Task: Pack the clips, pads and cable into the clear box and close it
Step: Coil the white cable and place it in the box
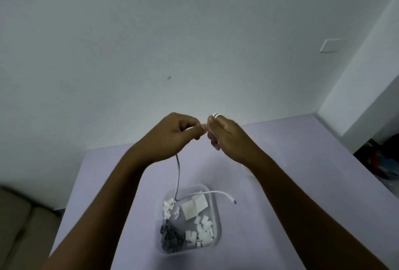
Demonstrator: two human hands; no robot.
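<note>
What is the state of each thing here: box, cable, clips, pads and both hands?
clear box: open, no lid on it, standing on the table.
cable: hangs from the left hand into the box, free end over the right rim.
white clips: loose in the box.
grey clips: piled in the box.
pads: lying in the box.
left hand: raised, pinches the cable.
right hand: raised, holds cable loops.

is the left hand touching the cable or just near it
Touching. The head view shows the left hand pinching the cable, which hangs from under the curled fingers down into the clear box.
</note>
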